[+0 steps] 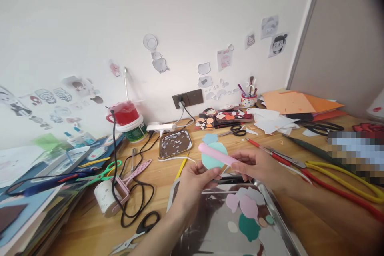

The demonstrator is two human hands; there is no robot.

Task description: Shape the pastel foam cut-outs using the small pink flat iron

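Observation:
My left hand (202,174) pinches the lower edge of a round mint-green cutout (210,162) above the far edge of a metal tray (271,204). Across the front of that cutout lies a smooth pink stick (217,155), its rounded end pointing up to the left. The fingers of my right hand (247,164) are closed round the stick's lower right end. Below my hands, the tray holds pink, grey and dark green cutouts (249,227). A light blue cutout (210,138) shows just behind the mint-green one.
Black-handled scissors (147,224) lie left of the tray, near a tape roll (105,197) and looping black cables. Yellow-handled shears (339,170) and red-handled pliers (318,188) lie at the right. A brown dish (175,144) and a power strip (162,127) stand behind.

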